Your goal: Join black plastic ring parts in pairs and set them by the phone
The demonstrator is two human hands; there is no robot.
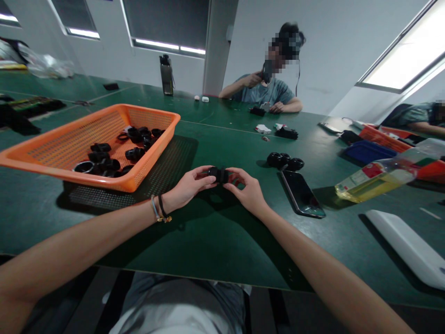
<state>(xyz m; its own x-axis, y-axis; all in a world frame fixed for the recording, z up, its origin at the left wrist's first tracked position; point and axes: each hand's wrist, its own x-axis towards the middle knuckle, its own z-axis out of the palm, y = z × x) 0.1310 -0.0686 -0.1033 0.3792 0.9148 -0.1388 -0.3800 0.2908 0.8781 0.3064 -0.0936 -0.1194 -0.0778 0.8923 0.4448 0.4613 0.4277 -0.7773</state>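
Note:
Just above the green table, a small black part (219,175) is pinched between my two hands. My left hand (189,186) grips its left end with thumb and fingers. On its right end are the thumb and fingers of my right hand (247,189). An orange basket (134,178) to the left holds several black ring-like parts (100,160). Several similar black pieces (285,161) sit together on the table to the right of my right hand.
A phone (302,194), a bottle of yellow liquid (378,178) and a white case (405,243) lie on the right of the green table (215,246). A dark bottle (166,76) stands at the back. Across the table sits a person (273,88) holding a dark object.

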